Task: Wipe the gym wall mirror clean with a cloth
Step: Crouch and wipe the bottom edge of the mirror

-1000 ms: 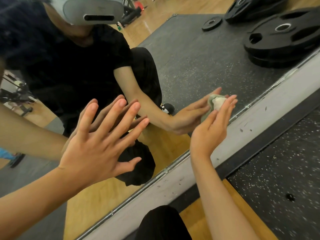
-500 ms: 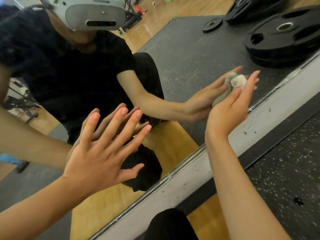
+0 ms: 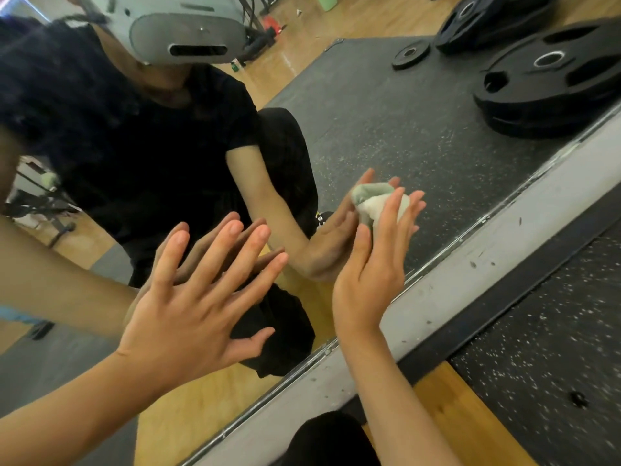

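Observation:
The wall mirror point(image 3: 386, 105) fills the upper left of the head view and reflects me crouching in black clothes. My left hand point(image 3: 195, 304) lies flat on the glass with its fingers spread and holds nothing. My right hand point(image 3: 373, 264) presses a bunched pale green and white cloth point(image 3: 373, 205) against the lower glass with straight fingers. Most of the cloth is hidden behind those fingers, and its reflection shows just beyond them.
A grey scuffed sill point(image 3: 504, 264) runs diagonally under the mirror's lower edge. Below it lie a black speckled rubber mat point(image 3: 554, 348) and a strip of wooden floor point(image 3: 453, 398). Stacked black weight plates point(image 3: 551, 79) show in the reflection at the upper right.
My right hand slid the cloth up and to the right along the glass, then back down to the left. My left hand stayed flat on the mirror.

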Tool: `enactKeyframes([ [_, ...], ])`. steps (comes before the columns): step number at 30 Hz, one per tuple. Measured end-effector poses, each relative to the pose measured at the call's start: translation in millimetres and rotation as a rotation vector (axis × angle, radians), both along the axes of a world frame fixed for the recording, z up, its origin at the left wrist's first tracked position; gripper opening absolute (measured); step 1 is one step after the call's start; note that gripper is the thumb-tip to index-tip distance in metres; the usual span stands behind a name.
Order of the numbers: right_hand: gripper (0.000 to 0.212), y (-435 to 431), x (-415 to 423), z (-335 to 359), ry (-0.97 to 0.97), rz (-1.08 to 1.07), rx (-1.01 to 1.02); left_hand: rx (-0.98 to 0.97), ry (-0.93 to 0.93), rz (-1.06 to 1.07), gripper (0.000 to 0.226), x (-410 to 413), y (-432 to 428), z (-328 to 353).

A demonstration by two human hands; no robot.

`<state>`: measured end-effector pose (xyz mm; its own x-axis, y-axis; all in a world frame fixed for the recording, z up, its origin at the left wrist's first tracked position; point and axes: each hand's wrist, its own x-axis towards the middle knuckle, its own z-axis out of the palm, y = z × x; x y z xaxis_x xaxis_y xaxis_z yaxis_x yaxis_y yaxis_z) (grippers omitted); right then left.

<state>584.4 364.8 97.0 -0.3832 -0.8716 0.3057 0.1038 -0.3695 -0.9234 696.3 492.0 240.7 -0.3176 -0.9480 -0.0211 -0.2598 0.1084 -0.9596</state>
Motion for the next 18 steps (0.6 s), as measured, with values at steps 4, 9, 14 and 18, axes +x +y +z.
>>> enactKeyframes([
  [4, 0.048, 5, 1, 0, -0.029, 0.002, 0.018, 0.013, 0.009, 0.013, 0.094, -2, 0, 0],
  [9, 0.043, -31, -19, 31, -0.075, -0.058, 0.039, 0.015, 0.009, 0.029, 0.093, -2, 0, 1],
  [14, 0.042, 38, 18, 23, -0.001, 0.023, -0.086, 0.021, 0.014, 0.023, 0.097, -3, 1, 1],
  [18, 0.045, 26, 7, 14, 0.083, 0.025, -0.195, 0.008, 0.024, 0.013, 0.095, -1, 1, 1],
])
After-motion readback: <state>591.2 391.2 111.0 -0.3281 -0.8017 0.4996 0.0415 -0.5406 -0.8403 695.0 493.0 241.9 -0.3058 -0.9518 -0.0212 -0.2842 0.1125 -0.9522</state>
